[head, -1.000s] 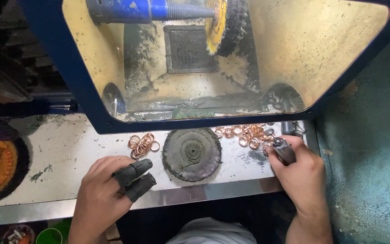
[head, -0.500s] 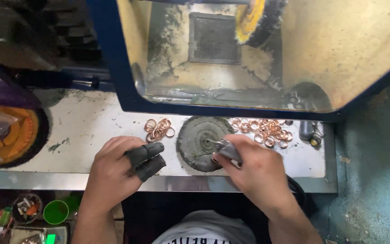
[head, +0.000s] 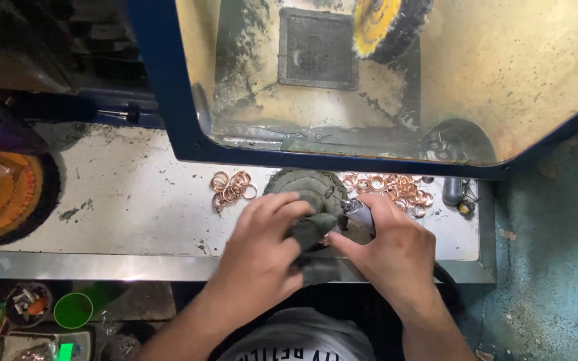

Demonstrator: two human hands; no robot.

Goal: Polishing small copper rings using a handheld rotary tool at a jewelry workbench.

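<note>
My left hand (head: 262, 247), with dark grey covers on two fingers, rests over the front of a dark round buffing pad (head: 309, 187) on the metal bench (head: 122, 207). My right hand (head: 396, 251) meets it there, gripping a small silvery tool (head: 359, 212) whose tip points at the pad. Whether a ring sits between the fingers is hidden. A small heap of copper rings (head: 231, 188) lies left of the pad. A larger heap of copper rings (head: 389, 187) lies right of it.
A blue-framed polishing hood (head: 168, 100) stands behind the bench, with a yellow buffing wheel (head: 376, 27) inside. An orange wheel (head: 8, 194) sits at far left. A small grey cylinder (head: 453, 190) lies at the bench's right end. A green cup (head: 73, 309) stands below.
My left hand has moved right onto the pad and joined my right hand. Before that, my right hand came from the right-hand rings to the pad. The view has shifted left.
</note>
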